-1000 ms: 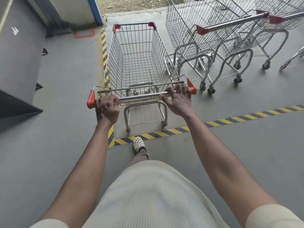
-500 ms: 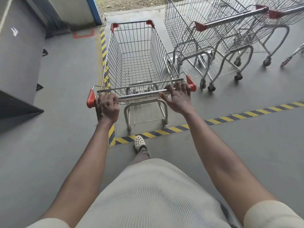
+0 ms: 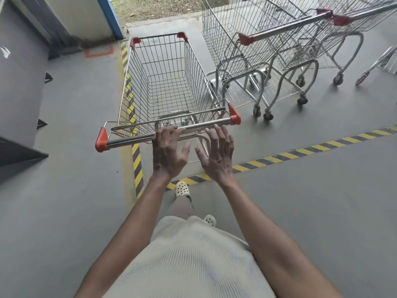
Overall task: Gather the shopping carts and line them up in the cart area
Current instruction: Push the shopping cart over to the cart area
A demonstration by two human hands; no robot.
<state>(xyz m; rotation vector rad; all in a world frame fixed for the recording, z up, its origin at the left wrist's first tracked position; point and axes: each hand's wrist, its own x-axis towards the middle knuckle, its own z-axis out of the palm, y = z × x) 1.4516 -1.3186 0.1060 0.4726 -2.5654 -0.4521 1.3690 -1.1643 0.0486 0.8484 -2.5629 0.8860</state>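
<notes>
Neither hand closes on anything. Left hand [image 3: 169,153]: fingers lie relaxed over the top of the handle bar [image 3: 133,138] near its middle, thumb held out to the side and not wrapped under. Right hand [image 3: 217,153]: fingers straight and spread wide, tips at the bar's near edge; whether they touch it cannot be told.

Shopping cart [image 3: 165,82]: wire basket with nothing in it, upright on the grey floor [image 3: 75,211], directly ahead of the person. It stands inside the corner formed by two yellow-and-black floor stripes. The left stripe [image 3: 137,162] runs under the basket's left side, and the handle's left red end cap [image 3: 101,143] overhangs beyond it. The near stripe [image 3: 300,151] crosses behind the cart, between it and the person's forward shoe [image 3: 182,189], whose toe sits at the stripe. The right red end cap [image 3: 234,116] points toward the neighbouring carts.

Nested carts [image 3: 236,50]: parked inside the same marked area, just beside the cart's right side, angled away to the right, handles bearing red caps.

Also noted: grey wall [image 3: 17,82] along the floor's left edge; a red outlined square [image 3: 98,51] on the floor near the far left corner, outside the left stripe.
</notes>
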